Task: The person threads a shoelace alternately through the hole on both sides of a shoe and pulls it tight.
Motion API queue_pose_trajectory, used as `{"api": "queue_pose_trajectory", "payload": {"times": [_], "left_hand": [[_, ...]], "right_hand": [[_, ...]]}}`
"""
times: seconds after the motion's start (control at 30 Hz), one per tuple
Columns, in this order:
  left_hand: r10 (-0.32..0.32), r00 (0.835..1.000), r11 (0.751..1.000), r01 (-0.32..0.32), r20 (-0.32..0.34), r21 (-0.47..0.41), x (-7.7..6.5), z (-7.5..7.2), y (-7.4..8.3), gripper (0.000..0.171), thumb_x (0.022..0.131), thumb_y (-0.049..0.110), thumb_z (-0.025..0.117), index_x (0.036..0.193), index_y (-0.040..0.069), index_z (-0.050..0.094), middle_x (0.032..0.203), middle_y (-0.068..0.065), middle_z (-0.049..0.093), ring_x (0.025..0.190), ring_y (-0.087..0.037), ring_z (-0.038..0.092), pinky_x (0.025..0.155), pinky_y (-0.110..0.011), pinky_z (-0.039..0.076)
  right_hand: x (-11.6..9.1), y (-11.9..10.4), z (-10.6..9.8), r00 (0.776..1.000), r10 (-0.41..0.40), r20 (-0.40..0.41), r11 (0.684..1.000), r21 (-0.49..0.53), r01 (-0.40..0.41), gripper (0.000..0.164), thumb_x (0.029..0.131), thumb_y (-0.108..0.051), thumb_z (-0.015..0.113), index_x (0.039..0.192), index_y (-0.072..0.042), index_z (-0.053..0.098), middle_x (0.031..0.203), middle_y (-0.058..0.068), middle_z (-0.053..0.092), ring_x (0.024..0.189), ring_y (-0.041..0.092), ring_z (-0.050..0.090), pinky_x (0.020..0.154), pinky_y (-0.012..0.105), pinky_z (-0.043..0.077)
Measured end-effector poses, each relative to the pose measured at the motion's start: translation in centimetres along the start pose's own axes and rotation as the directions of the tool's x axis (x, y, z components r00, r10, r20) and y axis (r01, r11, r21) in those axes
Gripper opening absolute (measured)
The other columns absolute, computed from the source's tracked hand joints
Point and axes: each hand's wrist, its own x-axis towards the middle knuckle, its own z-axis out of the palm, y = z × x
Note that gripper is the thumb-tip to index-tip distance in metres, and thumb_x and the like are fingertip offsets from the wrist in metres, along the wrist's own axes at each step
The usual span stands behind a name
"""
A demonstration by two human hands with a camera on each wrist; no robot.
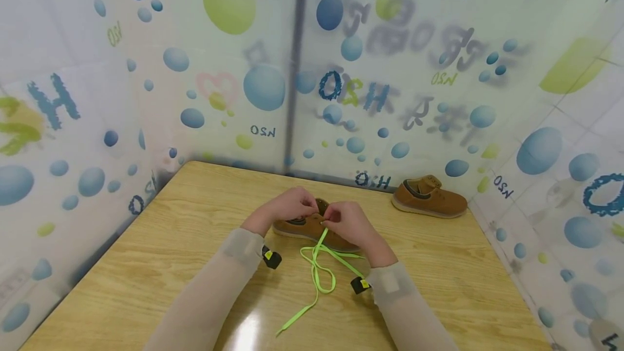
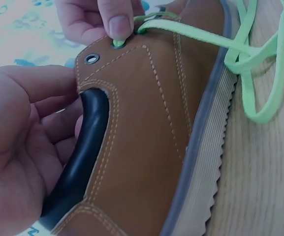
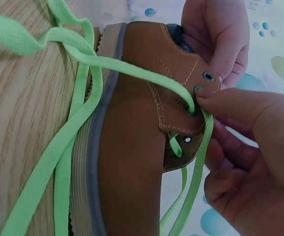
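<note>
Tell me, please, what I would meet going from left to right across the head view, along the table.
Left grip → right grip → farther brown shoe. The nearer shoe and the green lace overlap with the grips, so I leave them out.

Two shoes [image 1: 299,228] [image 1: 436,203], centre and right of the frame; two hands [image 1: 288,206] [image 1: 351,223], two wrist cameras [image 1: 272,259] [image 1: 359,285], one lace [image 2: 190,32], one table [image 1: 195,221].

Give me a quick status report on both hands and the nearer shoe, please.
Left hand gripping nearer brown shoe at its opening; right hand pinching green lace at an eyelet. Lace partly threaded, slack trailing on the table. No obstruction seen.
</note>
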Motion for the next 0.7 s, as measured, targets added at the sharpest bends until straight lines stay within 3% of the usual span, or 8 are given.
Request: {"api": "queue_pose_trajectory", "payload": {"times": [0.13, 0.27, 0.57, 0.7], "left_hand": [[-0.033, 0.999, 0.999, 0.035, 0.038, -0.038, 0.1, 0.17, 0.03, 0.022, 0.106, 0.014, 0.062, 0.1, 0.013, 0.083, 0.085, 0.005, 0.072, 0.057, -0.01, 0.051, 0.06, -0.025, 0.047], [-0.059, 0.996, 0.994, 0.065, 0.068, -0.089, 0.1, 0.25, 0.17, 0.024, 0.104, 0.01, 0.06, 0.101, 0.012, 0.084, 0.08, 0.004, 0.07, 0.056, -0.01, 0.047, 0.06, -0.025, 0.044], [-0.153, 0.988, 0.978, 0.152, 0.002, -0.142, 0.33, 0.85, 0.65, 0.013, 0.099, 0.014, 0.072, 0.098, 0.009, 0.084, 0.07, 0.005, 0.065, 0.056, -0.01, 0.049, 0.059, -0.025, 0.045], [-0.175, 0.985, 0.972, 0.174, 0.008, -0.16, 0.44, 1.05, 0.68, 0.01, 0.097, 0.014, 0.076, 0.097, 0.009, 0.085, 0.067, 0.005, 0.063, 0.055, -0.01, 0.048, 0.058, -0.024, 0.044]], "right_hand": [[-0.01, 0.33, -0.05, 0.999, -0.037, 0.007, 0.999, 0.025, 0.037, 0.01, 0.093, -0.013, 0.083, 0.086, -0.018, 0.077, 0.079, -0.006, 0.07, 0.071, 0.009, 0.059, 0.066, 0.026, 0.053], [0.01, 0.64, -0.02, 0.998, -0.062, 0.015, 0.997, 0.047, 0.061, 0.011, 0.092, -0.012, 0.083, 0.086, -0.019, 0.078, 0.081, -0.007, 0.072, 0.074, 0.007, 0.061, 0.069, 0.025, 0.053], [-0.03, 0.98, -0.01, 0.996, -0.093, 0.004, 0.993, 0.072, 0.092, 0.01, 0.091, -0.013, 0.085, 0.085, -0.019, 0.079, 0.08, -0.008, 0.073, 0.072, 0.007, 0.06, 0.067, 0.025, 0.054], [-0.1, 0.92, -0.11, 0.997, -0.08, 0.012, 0.993, 0.086, 0.079, 0.01, 0.09, -0.014, 0.086, 0.084, -0.019, 0.08, 0.08, -0.009, 0.074, 0.071, 0.007, 0.06, 0.066, 0.024, 0.054]]}}
